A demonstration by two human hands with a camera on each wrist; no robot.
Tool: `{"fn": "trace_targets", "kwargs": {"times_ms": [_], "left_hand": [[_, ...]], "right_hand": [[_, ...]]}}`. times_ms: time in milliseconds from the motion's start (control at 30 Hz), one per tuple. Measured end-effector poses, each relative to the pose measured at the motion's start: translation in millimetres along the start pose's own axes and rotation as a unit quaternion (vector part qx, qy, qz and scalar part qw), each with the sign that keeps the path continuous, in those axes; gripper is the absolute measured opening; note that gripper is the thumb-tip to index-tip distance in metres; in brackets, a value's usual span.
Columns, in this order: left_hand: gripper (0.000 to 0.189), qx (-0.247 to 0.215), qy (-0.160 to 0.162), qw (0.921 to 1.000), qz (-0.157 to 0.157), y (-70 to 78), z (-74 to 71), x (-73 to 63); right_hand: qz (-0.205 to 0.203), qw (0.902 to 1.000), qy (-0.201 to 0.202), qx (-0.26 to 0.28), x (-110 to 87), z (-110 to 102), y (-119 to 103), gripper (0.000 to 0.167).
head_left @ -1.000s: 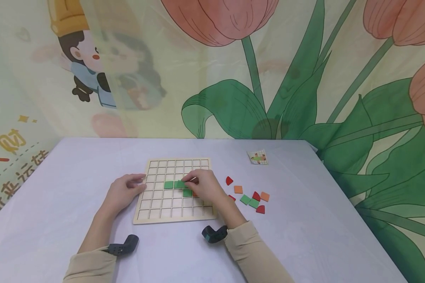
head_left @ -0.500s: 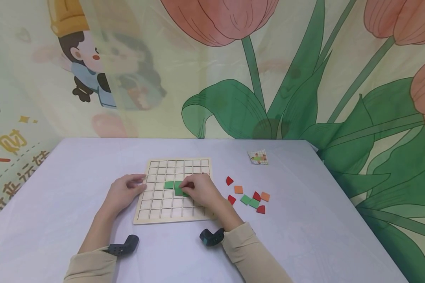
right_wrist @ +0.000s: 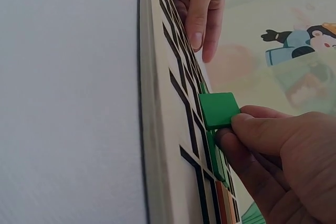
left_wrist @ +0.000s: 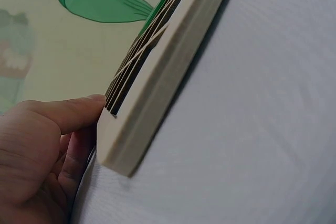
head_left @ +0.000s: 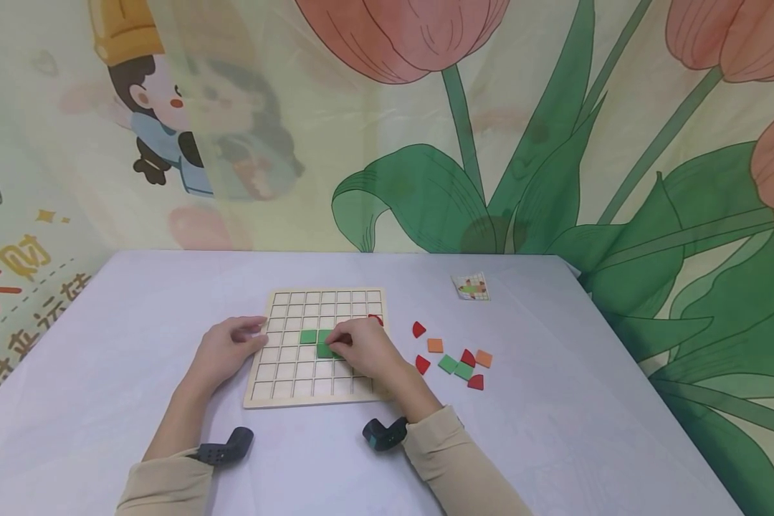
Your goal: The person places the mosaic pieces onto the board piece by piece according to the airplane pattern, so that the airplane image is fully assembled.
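Observation:
My right hand (head_left: 368, 347) pinches a green square tile (right_wrist: 219, 109) between thumb and fingers, low over the wooden grid board (head_left: 290, 390). In the right wrist view the tile is tilted, its lower edge close to the grid. Seated green tiles (head_left: 307, 336) lie in cells beside it, and orange ones (right_wrist: 224, 200) show further along the grid. A red piece (head_left: 375, 319) sits near the board's right side, partly behind my hand. My left hand (head_left: 222, 351) rests its fingertips against the board's left edge; the left wrist view shows the thumb touching the rim (left_wrist: 123, 145).
Right of the board lie loose red quarter-round pieces (head_left: 418, 330), orange squares (head_left: 435, 345) and green squares (head_left: 448, 364), some touching. Behind them stands a small picture card (head_left: 471, 287) with a coloured grid pattern. White cloth (head_left: 555, 430) covers the table.
My right hand has shifted slightly left and toward me, taking the green tile from the upper row of green tiles to the cell below. The red piece at the board's right has come into view.

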State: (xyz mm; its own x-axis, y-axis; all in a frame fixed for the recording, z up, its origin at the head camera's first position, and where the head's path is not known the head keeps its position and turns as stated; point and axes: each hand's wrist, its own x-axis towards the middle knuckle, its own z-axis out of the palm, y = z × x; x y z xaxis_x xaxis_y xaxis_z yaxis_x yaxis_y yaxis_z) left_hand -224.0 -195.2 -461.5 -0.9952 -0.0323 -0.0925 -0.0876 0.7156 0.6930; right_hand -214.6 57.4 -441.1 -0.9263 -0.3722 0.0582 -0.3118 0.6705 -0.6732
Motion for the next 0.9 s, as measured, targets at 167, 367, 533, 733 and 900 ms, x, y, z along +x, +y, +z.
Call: {"fn": "trace_targets", "kwargs": {"times_ms": [167, 367, 533, 733, 900], "left_hand": [[0.048, 0.001, -0.002, 1.0000, 0.000, 0.7, -0.9, -0.6], [0.048, 0.000, -0.004, 1.0000, 0.003, 0.6, -1.8, -1.0], [0.049, 0.001, -0.005, 1.0000, 0.007, 0.5, -2.7, -1.4], [0.048, 0.002, -0.007, 0.9999, 0.012, 1.1, -3.8, -2.2], [0.048, 0.000, -0.006, 1.0000, 0.007, 1.0, -3.0, -1.9]], "right_hand": [[0.008, 1.0000, -0.004, -0.003, -0.6, 0.4, -2.3, 0.011], [0.005, 0.9999, 0.000, -0.016, -0.5, 0.6, -2.7, 0.012], [-0.008, 0.9994, 0.007, -0.033, 0.1, 1.4, -2.9, 0.011], [-0.019, 0.9982, 0.018, -0.055, 0.0, 2.3, -3.7, 0.011], [-0.025, 0.9969, 0.018, -0.073, -0.5, 1.7, -5.0, 0.014]]}}
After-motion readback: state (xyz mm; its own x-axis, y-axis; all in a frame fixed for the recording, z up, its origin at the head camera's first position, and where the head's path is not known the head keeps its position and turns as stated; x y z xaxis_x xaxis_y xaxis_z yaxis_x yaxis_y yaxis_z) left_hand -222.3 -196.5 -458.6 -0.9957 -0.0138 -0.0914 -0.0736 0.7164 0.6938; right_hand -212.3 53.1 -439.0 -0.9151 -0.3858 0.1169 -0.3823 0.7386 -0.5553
